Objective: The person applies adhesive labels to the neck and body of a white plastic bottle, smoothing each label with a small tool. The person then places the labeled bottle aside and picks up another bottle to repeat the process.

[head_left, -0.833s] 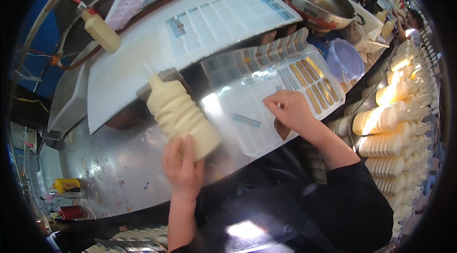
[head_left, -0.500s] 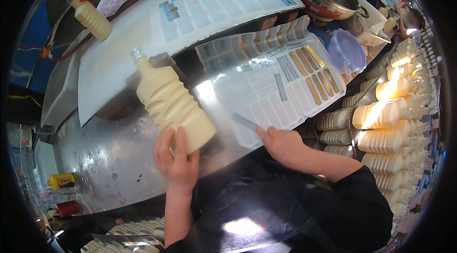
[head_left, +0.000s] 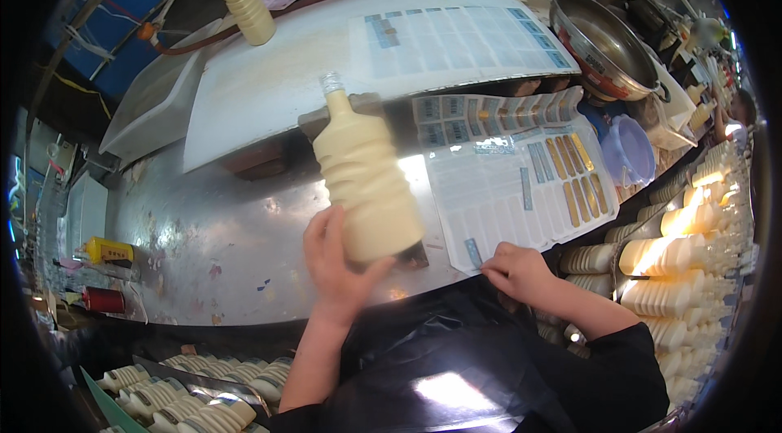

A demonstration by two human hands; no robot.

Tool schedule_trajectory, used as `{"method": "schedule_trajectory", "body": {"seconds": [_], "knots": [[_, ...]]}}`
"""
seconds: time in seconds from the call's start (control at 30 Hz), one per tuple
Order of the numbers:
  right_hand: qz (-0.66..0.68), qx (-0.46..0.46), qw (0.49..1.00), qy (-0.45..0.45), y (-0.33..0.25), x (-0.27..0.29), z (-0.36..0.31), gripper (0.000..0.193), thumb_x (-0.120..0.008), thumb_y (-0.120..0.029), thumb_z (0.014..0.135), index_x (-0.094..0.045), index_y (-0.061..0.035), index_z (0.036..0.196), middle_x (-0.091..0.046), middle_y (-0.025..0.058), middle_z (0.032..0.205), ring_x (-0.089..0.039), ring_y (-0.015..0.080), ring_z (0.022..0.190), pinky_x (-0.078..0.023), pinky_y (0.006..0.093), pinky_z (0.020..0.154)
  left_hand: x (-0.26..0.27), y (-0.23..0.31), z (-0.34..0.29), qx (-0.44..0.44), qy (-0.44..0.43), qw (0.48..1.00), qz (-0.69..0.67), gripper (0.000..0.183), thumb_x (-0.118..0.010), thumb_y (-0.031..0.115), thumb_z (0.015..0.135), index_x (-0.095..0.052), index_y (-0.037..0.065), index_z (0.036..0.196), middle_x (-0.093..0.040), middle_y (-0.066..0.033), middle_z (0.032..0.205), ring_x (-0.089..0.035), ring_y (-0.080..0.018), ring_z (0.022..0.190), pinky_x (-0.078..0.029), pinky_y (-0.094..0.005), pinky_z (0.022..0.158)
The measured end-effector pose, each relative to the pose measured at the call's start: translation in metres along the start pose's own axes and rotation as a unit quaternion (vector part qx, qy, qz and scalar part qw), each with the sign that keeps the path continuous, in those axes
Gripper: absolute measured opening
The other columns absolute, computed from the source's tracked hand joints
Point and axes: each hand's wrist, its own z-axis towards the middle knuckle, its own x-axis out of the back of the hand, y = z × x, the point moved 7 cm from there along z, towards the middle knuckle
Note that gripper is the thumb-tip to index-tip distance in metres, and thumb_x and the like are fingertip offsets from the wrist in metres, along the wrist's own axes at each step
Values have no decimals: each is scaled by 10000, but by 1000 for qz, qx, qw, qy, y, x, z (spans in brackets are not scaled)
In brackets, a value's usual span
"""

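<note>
A cream plastic bottle (head_left: 366,176) with a wavy ribbed body and clear threaded neck leans over the metal table, its neck pointing away from me. My left hand (head_left: 336,263) grips its lower end, fingers along the left side and thumb at the base. My right hand (head_left: 515,272) is closed in a pinch by the near edge of a translucent sheet (head_left: 456,209). At its fingertips is a narrow blue-grey decal strip (head_left: 473,252). Gold strips (head_left: 580,180) and several blue ones lie on the sheet's right half.
Beyond the bottle is a white board (head_left: 269,87) with a wet-looking decal sheet. Another cream bottle (head_left: 248,13) stands on its far left. A metal pan (head_left: 607,38) and purple bucket (head_left: 629,152) are at right. Stacked bottles (head_left: 664,270) fill the right side; more (head_left: 204,392) lie lower left.
My right hand has drawn nearer to me with the strip, toward the sheet's near edge. The bottle stands more upright in my left hand. The whole view has shifted.
</note>
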Motion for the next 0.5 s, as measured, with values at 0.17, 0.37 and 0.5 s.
{"method": "schedule_trajectory", "body": {"seconds": [0.17,0.37,0.5], "knots": [[315,-233,918,-64,22,20,68,217,-739,-199,919,-775,13,948,-738,42,828,-628,75,757,-513,272,678,-11,-31,16,179,41,971,-155,758,-704,90,852,-360,14,1523,-465,-212,1407,-535,-313,1232,-487,-405,1005],[270,-66,961,13,-65,100,194,163,-719,-148,901,-783,-15,972,-716,47,834,-621,98,738,-497,275,655,-34,-44,30,351,15,859,-372,806,-692,60,864,-268,41,1549,-431,-195,1462,-496,-274,1317,-473,-405,1062],[-64,262,960,74,-151,112,224,104,-670,-84,834,-728,-81,920,-616,88,855,-666,262,763,-537,352,643,-25,-45,40,315,15,899,-305,858,-688,12,820,-257,41,1562,-451,-162,1430,-492,-271,1290,-462,-399,1055]]}}
